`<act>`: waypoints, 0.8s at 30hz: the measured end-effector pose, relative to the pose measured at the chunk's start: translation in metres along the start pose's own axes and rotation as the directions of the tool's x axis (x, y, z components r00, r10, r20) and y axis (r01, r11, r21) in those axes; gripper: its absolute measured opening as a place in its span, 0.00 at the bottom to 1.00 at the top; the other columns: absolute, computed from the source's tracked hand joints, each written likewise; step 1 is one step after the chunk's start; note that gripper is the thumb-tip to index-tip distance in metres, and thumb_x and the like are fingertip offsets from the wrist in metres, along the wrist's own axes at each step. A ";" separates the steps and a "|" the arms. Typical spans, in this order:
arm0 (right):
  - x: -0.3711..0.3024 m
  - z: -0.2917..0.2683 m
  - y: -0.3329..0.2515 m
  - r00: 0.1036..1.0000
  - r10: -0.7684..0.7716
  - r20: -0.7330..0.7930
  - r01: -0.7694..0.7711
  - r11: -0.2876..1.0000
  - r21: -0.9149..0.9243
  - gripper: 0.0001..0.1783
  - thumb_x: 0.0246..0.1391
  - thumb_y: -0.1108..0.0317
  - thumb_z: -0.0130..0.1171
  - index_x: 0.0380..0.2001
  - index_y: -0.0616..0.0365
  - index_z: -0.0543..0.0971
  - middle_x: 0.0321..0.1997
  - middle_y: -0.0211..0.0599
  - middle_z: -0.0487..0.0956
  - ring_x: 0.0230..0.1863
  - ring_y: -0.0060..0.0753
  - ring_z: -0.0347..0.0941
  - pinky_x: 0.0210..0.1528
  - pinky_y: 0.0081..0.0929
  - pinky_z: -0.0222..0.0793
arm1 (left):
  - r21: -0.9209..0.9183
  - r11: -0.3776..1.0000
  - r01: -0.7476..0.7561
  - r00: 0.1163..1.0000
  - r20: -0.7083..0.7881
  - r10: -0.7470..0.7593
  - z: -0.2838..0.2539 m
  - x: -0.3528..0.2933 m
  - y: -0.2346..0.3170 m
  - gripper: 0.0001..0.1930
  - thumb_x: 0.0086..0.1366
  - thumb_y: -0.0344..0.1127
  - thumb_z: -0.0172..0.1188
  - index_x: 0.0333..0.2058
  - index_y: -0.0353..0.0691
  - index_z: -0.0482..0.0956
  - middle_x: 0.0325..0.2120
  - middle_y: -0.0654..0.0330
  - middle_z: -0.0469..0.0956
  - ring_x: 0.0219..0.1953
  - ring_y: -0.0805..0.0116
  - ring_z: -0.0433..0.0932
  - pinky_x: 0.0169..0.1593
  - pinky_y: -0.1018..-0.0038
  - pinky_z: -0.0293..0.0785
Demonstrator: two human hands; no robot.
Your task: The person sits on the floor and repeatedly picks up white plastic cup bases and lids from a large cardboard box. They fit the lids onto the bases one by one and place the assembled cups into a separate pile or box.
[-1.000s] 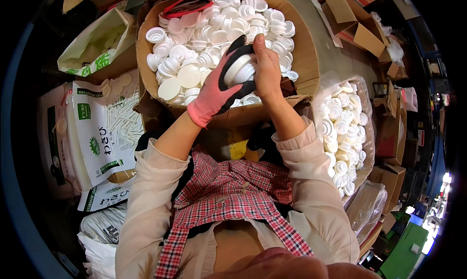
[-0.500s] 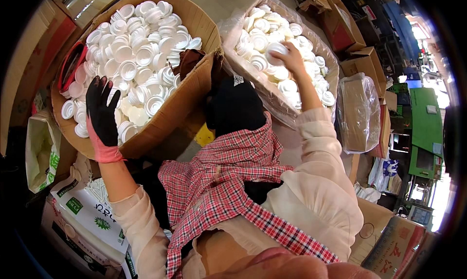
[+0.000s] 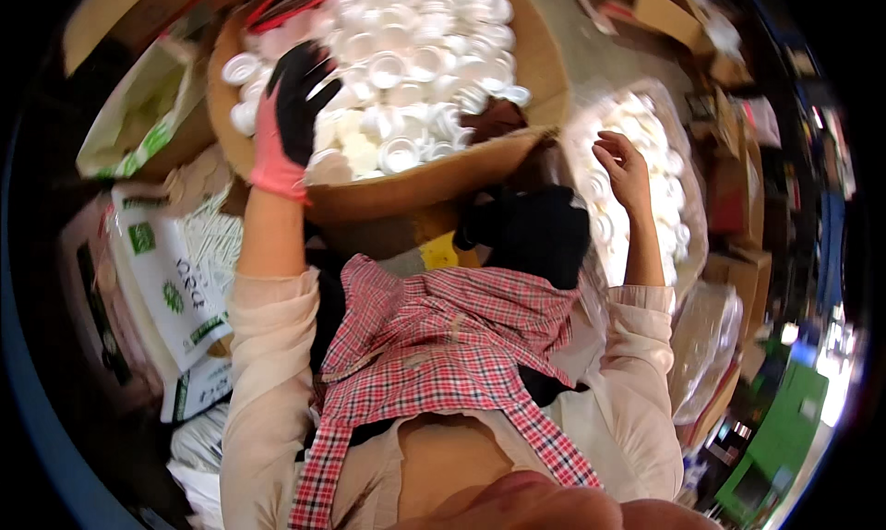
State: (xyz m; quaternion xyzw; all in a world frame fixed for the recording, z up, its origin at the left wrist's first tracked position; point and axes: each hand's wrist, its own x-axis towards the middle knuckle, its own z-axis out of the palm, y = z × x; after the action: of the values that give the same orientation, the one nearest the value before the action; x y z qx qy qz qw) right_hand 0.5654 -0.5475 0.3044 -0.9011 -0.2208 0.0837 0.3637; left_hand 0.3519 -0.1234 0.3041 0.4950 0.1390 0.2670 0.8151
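Observation:
White round plastic lids (image 3: pixel 386 68) fill a big cardboard box (image 3: pixel 425 190) in front of me. My left hand (image 3: pixel 293 114), in a black and pink glove, hovers at this box's left side with fingers apart and nothing visible in them. A second box (image 3: pixel 694 174), lined with clear plastic, stands to the right with more pale lids (image 3: pixel 664 165) in it. Over its left part is my bare right hand (image 3: pixel 628 172), fingers loosely bent and apart, with no lid in it. A red-rimmed item (image 3: pixel 288 6) and a dark brown cloth (image 3: pixel 494 121) lie on the first box's lids.
At my left, a printed white bag (image 3: pixel 175 281) sits beside a pile of thin white sticks (image 3: pixel 209 244). An open pale green bag (image 3: pixel 129 128) leans nearby. Cardboard boxes (image 3: pixel 738 161) and a plastic-wrapped carton (image 3: pixel 706 341) line the right side, near a green cabinet (image 3: pixel 780 438).
The view has swung, so both boxes appear farther right. The white lid that my right hand held has left it. My left hand stays by the large box.

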 end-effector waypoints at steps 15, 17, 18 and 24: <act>0.075 0.360 -0.178 0.273 -0.724 0.633 0.962 0.206 -0.179 0.35 0.43 0.72 0.58 0.59 0.40 0.66 0.66 0.35 0.61 0.61 0.55 0.60 0.52 0.45 0.69 | 0.251 0.956 -0.152 0.967 -0.164 0.197 -0.042 -0.010 0.041 0.18 0.69 0.35 0.47 0.54 0.32 0.69 0.48 0.53 0.74 0.52 0.60 0.75 0.54 0.66 0.73; 0.089 0.369 -0.185 0.199 -0.901 0.386 0.975 0.223 0.018 0.22 0.44 0.73 0.55 0.46 0.49 0.76 0.50 0.36 0.76 0.47 0.52 0.71 0.43 0.41 0.72 | 0.437 0.895 -0.093 0.980 -0.116 0.159 -0.066 0.000 0.028 0.18 0.66 0.36 0.52 0.53 0.37 0.71 0.48 0.54 0.74 0.49 0.64 0.76 0.51 0.71 0.72; 0.100 0.363 -0.187 0.349 -0.827 0.441 0.921 0.390 0.001 0.19 0.45 0.73 0.55 0.44 0.51 0.77 0.45 0.40 0.77 0.43 0.53 0.73 0.42 0.41 0.72 | 0.678 0.722 -0.135 0.971 -0.056 0.234 -0.060 -0.005 0.028 0.20 0.63 0.37 0.55 0.53 0.38 0.71 0.48 0.53 0.75 0.48 0.61 0.76 0.52 0.70 0.71; 0.106 0.273 -0.248 0.567 -0.596 0.568 0.135 0.748 0.650 0.19 0.58 0.71 0.56 0.51 0.63 0.71 0.45 0.43 0.78 0.44 0.34 0.76 0.43 0.28 0.74 | 0.980 0.173 0.101 0.982 -0.126 0.138 -0.051 -0.012 0.028 0.25 0.52 0.38 0.65 0.49 0.39 0.73 0.39 0.50 0.78 0.41 0.52 0.78 0.49 0.64 0.73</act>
State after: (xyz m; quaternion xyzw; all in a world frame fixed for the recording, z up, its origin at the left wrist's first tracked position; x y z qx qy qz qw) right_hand 0.4909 -0.1719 0.2803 -0.5719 -0.5075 0.4237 0.4857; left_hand 0.3087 -0.0826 0.3047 0.8772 0.3470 0.1694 0.2854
